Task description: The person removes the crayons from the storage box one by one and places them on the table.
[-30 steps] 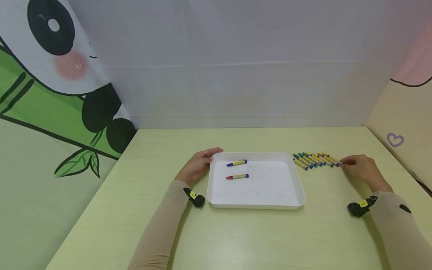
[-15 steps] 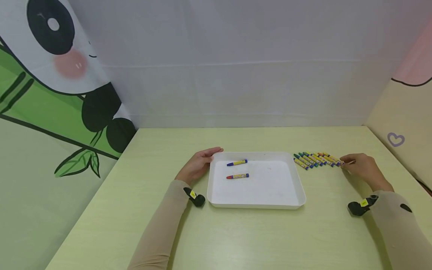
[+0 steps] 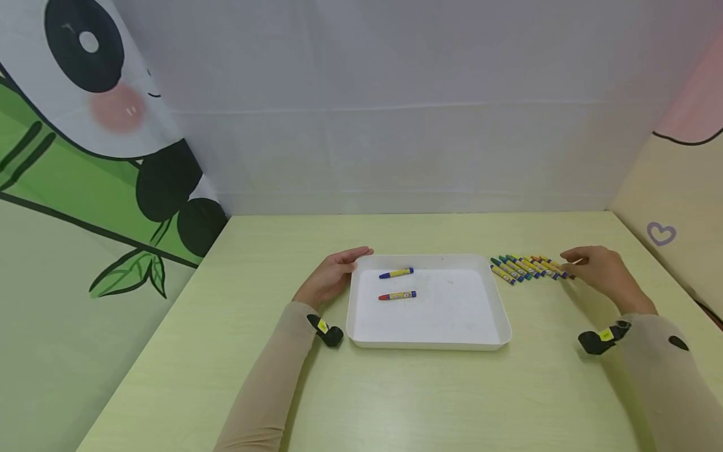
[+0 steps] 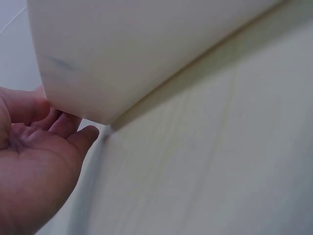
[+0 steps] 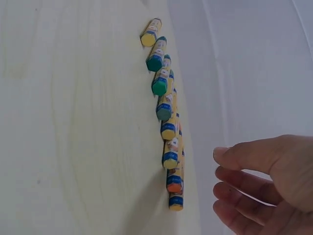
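Note:
At the far left corner of a white tray (image 3: 440, 323), my left hand (image 3: 326, 277) holds the rim. In the left wrist view my thumb lies against the tray corner (image 4: 98, 73), the fingers reaching around behind it. A blue crayon (image 3: 396, 273) and a red crayon (image 3: 397, 295) lie apart inside the tray. To its right is a slanted row of crayons (image 3: 528, 268) in yellow and blue wrappers. My right hand (image 3: 603, 275) hovers at the row's right end. Seen from the right wrist, its fingers (image 5: 244, 196) and thumb are parted, holding nothing.
The pale wooden table (image 3: 395, 402) extends in front of the tray. A light grey backdrop (image 3: 418, 157) stands along its far edge, with printed panels at left and right. Dark wrist cameras (image 3: 330, 336) are strapped to both sleeves.
My right hand has come away from the rightmost crayon, rising and shifting slightly left, with its fingers parting. The left hand, tray and the two crayons in it have stayed put.

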Tool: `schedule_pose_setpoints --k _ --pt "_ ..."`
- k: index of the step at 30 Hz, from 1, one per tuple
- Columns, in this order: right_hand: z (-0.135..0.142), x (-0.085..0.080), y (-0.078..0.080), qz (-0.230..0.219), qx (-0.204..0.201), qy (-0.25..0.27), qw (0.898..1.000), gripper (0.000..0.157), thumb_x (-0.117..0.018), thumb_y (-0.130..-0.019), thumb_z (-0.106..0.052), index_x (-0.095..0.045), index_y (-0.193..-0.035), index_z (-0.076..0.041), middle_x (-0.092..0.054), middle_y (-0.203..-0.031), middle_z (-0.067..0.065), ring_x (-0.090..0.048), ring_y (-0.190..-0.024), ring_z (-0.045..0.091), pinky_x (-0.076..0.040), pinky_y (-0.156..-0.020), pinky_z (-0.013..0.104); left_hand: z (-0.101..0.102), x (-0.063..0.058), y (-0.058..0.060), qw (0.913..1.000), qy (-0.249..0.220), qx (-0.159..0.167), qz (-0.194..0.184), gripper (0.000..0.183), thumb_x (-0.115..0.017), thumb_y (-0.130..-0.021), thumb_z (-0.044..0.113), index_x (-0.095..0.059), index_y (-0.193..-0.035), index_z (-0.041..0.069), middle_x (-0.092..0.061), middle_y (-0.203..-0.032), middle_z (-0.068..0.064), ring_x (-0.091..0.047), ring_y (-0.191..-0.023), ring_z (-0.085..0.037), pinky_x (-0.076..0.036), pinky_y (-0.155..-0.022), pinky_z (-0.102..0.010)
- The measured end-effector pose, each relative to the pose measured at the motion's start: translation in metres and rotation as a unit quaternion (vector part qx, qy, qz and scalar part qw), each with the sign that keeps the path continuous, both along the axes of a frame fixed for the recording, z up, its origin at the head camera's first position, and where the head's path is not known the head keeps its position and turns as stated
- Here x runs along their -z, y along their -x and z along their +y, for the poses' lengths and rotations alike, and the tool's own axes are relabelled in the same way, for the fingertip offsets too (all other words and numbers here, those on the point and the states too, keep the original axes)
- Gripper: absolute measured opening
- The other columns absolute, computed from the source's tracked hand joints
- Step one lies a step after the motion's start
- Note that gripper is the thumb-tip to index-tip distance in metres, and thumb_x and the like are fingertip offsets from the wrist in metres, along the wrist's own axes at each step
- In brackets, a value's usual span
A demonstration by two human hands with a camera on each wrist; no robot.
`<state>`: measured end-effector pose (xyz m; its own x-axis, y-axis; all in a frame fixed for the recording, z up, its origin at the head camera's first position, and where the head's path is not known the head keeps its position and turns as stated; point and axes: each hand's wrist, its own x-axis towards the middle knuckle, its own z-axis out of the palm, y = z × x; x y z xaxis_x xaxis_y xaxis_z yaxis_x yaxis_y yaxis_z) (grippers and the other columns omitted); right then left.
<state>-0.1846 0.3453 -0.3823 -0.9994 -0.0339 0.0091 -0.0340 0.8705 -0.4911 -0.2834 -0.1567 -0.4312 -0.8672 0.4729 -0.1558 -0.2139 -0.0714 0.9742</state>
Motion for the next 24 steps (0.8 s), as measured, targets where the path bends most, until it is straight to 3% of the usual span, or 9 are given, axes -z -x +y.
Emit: schedule_pose_setpoints --k 7,16,24 --pt "-0.018 -0.013 0.007 0.009 -0.017 0.012 1.0 0.044 -0.059 -0.095 -0.025 -0.058 -0.125 0.007 -0.063 -0.114 0.031 -0.06 -0.1 0.043 -0.054 -0.074 0.048 0.002 0.0 0.0 1.0 0.0 -0.005 -0.001 0.048 -0.034 -0.098 -0.007 -0.04 -0.145 0.003 -0.039 -0.152 -0.011 -0.034 -0.142 -0.026 -0.029 -0.117 -0.041" --pt "-0.045 -0.034 0.019 0.01 -0.045 0.037 0.998 0.046 -0.056 -0.097 -0.035 -0.06 -0.126 0.0 -0.063 -0.119 0.025 -0.057 -0.111 0.042 -0.048 -0.087 0.056 0.004 0.0 0.001 1.0 0.0 -0.007 -0.002 0.048 -0.035 -0.099 -0.006 -0.041 -0.145 0.004 -0.04 -0.152 -0.01 -0.034 -0.142 -0.025 -0.03 -0.116 -0.04" --pt "-0.075 -0.049 0.034 0.005 -0.079 0.058 0.995 0.042 -0.059 -0.095 -0.033 -0.062 -0.125 -0.003 -0.064 -0.12 0.022 -0.057 -0.115 0.039 -0.047 -0.092 0.055 0.006 -0.002 0.004 1.0 -0.004 -0.007 -0.001 0.048 -0.034 -0.099 -0.007 -0.04 -0.145 0.003 -0.038 -0.153 -0.011 -0.033 -0.143 -0.025 -0.028 -0.117 -0.041"
